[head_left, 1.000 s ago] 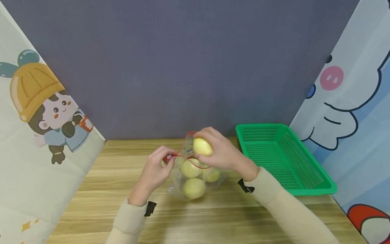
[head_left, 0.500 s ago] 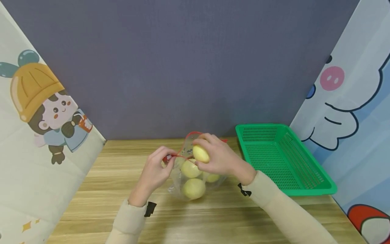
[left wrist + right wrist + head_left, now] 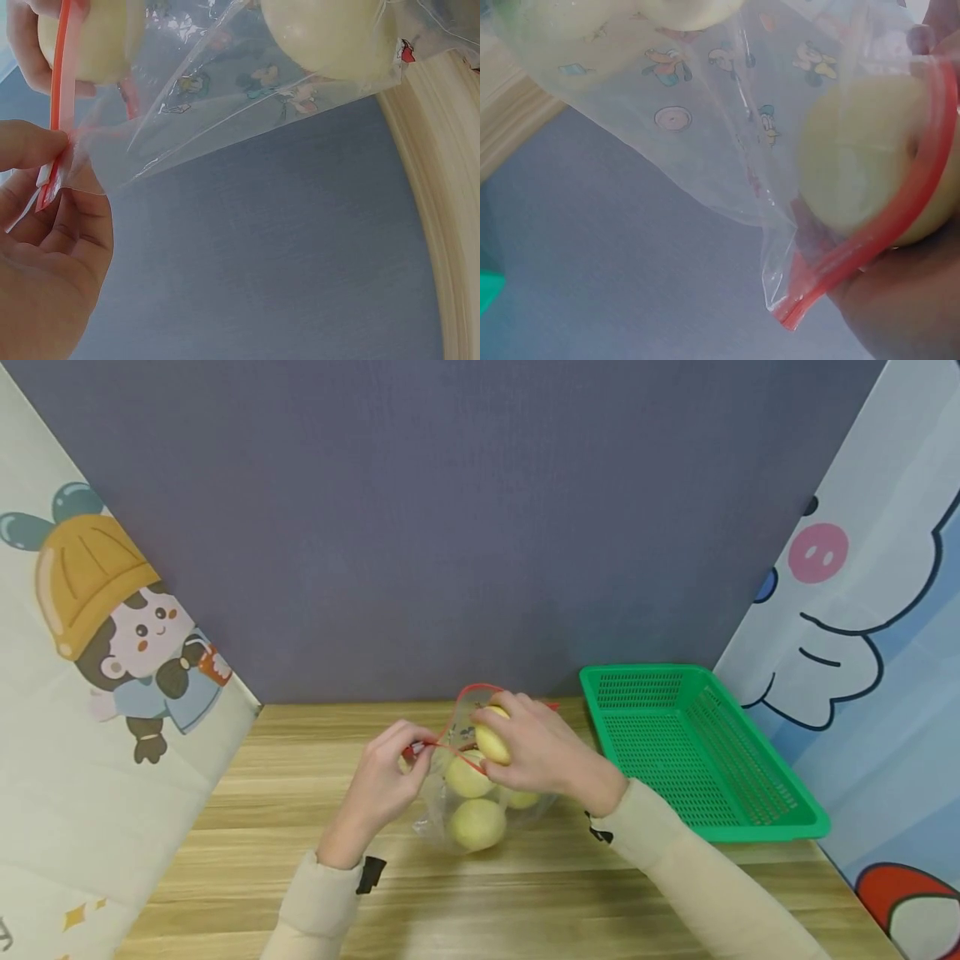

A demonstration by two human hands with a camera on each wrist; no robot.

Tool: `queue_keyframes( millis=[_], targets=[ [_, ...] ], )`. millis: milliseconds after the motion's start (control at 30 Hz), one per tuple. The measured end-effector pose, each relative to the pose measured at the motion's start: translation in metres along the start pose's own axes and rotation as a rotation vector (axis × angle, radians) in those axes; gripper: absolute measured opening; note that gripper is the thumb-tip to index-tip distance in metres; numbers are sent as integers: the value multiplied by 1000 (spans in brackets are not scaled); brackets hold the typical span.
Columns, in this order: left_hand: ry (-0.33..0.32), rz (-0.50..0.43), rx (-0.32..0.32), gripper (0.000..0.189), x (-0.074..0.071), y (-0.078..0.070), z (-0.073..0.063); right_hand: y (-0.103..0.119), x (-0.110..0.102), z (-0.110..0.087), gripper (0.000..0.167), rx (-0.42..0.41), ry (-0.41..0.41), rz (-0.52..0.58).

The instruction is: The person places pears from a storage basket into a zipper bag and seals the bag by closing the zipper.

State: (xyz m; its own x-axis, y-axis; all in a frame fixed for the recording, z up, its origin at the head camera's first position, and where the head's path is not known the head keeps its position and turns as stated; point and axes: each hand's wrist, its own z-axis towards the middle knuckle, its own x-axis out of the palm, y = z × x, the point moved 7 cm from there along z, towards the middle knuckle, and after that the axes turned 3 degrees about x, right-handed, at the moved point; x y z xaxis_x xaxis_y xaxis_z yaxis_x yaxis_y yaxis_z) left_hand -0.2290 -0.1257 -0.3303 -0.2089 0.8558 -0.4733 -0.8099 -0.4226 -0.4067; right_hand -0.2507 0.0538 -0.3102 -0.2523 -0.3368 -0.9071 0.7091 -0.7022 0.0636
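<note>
A clear zip bag [image 3: 430, 810] with a red zip edge and printed cartoon figures stands on the table, holding several round, pale yellow fruits [image 3: 477, 825]. My left hand [image 3: 390, 772] pinches the left corner of the bag's mouth, and the left wrist view shows thumb and fingers on the red zip strip [image 3: 61, 75]. In my right hand [image 3: 543, 747] is another pale yellow fruit [image 3: 491, 739], gripped at the bag's mouth. In the right wrist view, this fruit [image 3: 855, 150] has a small dimple and lies partly behind the clear plastic and red zip edge. The palm-side fingers are partly hidden.
A green slotted plastic basket [image 3: 690, 760] stands to the right on the wood-grain table [image 3: 247, 827]. Behind is a dark grey panel [image 3: 480, 527]. Cartoon-printed sheets flank the table left [image 3: 45, 760] and right [image 3: 885, 693].
My right hand has moved slightly down and forward with the fruit, into the bag's mouth, and the bag's right corner now shows behind it. My left hand has stayed in place.
</note>
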Motion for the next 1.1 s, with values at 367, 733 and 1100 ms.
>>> queue_keyframes(
  millis=[367,733,1100],
  targets=[
    [19,5,-10,18,-1,-1,1,-1,2,0,59,27,47,-28],
    [10,2,11,23,2,-1,0,-2,-7,-1,43,22,33,-1],
    [5,20,8,21,1,-3,3,0,-31,0,24,-59,-86,101]
  ],
)
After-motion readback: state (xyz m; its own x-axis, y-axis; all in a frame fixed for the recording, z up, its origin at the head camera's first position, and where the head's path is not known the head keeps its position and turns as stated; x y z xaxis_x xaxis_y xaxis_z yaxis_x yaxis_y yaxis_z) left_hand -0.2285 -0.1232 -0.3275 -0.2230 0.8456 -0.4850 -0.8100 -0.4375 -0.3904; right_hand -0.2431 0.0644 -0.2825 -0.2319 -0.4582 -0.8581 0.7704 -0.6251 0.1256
